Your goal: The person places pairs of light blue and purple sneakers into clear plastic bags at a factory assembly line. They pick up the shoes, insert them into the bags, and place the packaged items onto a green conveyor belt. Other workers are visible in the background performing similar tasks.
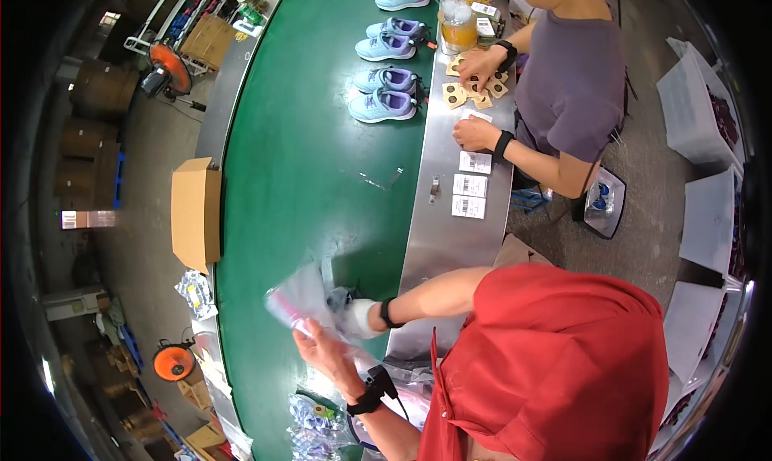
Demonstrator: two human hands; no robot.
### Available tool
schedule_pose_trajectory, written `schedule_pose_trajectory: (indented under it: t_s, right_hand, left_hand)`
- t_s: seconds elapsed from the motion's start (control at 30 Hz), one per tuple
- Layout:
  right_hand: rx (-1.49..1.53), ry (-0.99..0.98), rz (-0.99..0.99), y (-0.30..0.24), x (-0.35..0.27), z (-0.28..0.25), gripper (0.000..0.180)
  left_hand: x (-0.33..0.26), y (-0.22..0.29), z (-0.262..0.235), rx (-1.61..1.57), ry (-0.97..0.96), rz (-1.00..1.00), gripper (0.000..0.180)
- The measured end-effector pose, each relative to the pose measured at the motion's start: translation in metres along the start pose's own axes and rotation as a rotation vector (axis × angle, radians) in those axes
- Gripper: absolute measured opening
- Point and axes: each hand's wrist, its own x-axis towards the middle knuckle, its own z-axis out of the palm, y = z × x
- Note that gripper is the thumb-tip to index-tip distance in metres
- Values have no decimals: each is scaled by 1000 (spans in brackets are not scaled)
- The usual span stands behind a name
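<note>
I see the clear plastic bag (pixel 299 300) held up over the near end of the green conveyor belt (pixel 322 139), between my two hands. My left hand (pixel 326 352) sits just below it, fingers spread and pressed against its underside; whether it grips the film I cannot tell. My right hand (pixel 355 316), in a white glove, touches the bag's right edge, and its grasp is hidden (motion blur smears the fingers).

I count one bag, with something pink showing through near its lower left corner. It looks thin, glossy and crumpled. Farther up the belt stand four full pale blue and lilac shoes (pixel 384 94), in pairs, with two more cut by the rim. Three white labels (pixel 470 186) lie on the steel ledge (pixel 450 236), beside another person's hand (pixel 474 134).
</note>
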Motion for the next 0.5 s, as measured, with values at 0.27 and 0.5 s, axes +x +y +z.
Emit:
schedule_pose_trajectory:
  t_s: [0.27, 0.5]
  right_hand:
    - [1209, -188, 521, 22, -85, -110, 57]
    - [24, 301, 452, 32, -119, -160, 25]
  left_hand:
    - [-5, -26, 41, -276, -27, -227, 31]
    - [-16, 10, 26, -532, -46, 59, 28]
